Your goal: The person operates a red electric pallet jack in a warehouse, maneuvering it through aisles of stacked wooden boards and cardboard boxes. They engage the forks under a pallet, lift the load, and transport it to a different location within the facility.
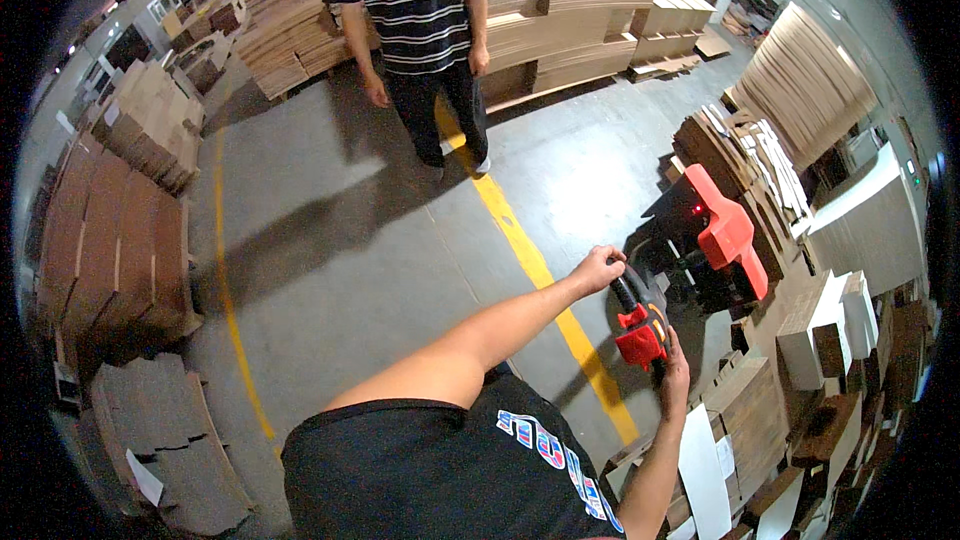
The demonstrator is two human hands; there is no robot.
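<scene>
An electric pallet jack with a red cover [728, 230] and a black body stands to my right; a small red light glows on it. Its control handle [640, 338], black with red parts, points toward me. Closed around the far end of the handle is my left hand [600, 268], the arm stretched across my body. My right hand [677, 368] grips the handle's near end, its fingers partly hidden behind it. The jack's forks cannot be made out.
A person in a striped shirt [415, 15] stands ahead. Cardboard stacks [590, 25] line the back, with brown stacks [115, 240] on the left. Piled boards and boxes [740, 410] crowd the right beside the jack. Yellow lines [520, 245] mark the grey floor.
</scene>
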